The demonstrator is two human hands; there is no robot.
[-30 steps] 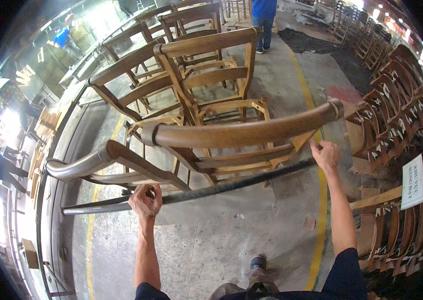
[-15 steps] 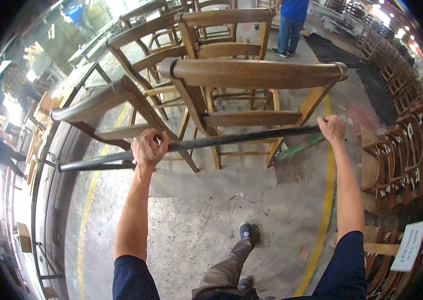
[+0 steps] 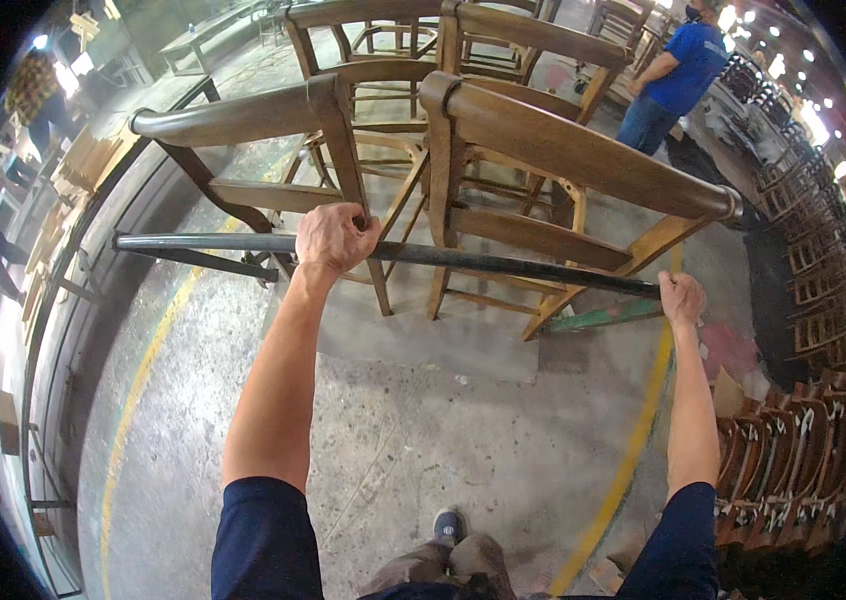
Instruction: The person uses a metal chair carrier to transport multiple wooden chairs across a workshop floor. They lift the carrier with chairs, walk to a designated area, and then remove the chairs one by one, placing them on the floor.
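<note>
A long dark metal bar (image 3: 503,264) runs across in front of me, its right end lower in the picture than its left. My left hand (image 3: 336,238) is wrapped round the bar left of centre. At the right end, my right hand (image 3: 681,298) closes on the same bar. Just beyond stand brown wooden chairs, their backs toward me: one near chair (image 3: 583,150) on the right, another chair (image 3: 233,122) on the left. Several more are packed behind them. A green beam (image 3: 598,315) shows low near my right hand.
Yellow floor lines (image 3: 633,450) run along both sides of the concrete floor (image 3: 423,440). Stacked curved wooden parts (image 3: 793,455) line the right. A long metal frame (image 3: 53,330) and wood pieces (image 3: 78,170) lie left. A person in a blue shirt (image 3: 695,60) stands far right.
The bar's right end now sits lower in the picture, and the chairs have swung in view with it. Both hands keep their grip. My feet have shifted and the blue-shirted person appears farther right.
</note>
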